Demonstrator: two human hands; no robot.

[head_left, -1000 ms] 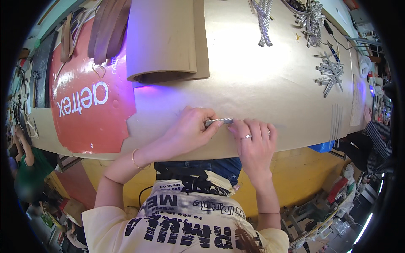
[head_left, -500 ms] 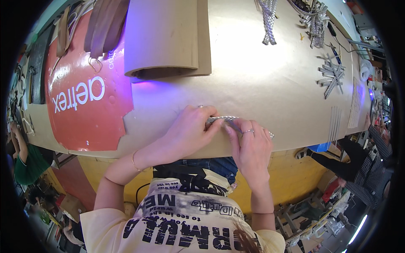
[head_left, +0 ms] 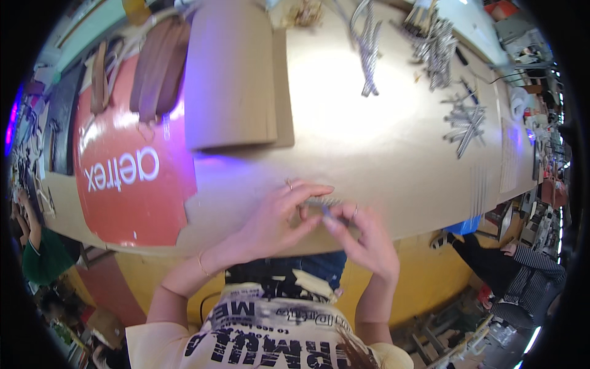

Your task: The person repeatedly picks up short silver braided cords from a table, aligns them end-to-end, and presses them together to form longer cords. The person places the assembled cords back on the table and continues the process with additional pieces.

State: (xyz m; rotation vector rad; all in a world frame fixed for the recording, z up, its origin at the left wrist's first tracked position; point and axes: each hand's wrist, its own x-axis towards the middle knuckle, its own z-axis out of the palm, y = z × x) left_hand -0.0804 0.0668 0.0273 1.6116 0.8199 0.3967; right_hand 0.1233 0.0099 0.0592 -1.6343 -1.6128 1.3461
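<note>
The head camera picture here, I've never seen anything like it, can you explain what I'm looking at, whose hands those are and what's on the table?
There is no machine here: a person wears a wide fisheye camera on the head, looking down, so straight edges bend near the rim. The two forearms coming up from the bottom are the wearer's own. The left hand and right hand meet at the near edge of a tan table and together pinch a small silvery metal strip; what it is exactly is too small to tell. On the table lie a folded brown cardboard sheet, a red sheet with white lettering and piles of grey metal pieces. Other people show at the left and right edges.
</note>
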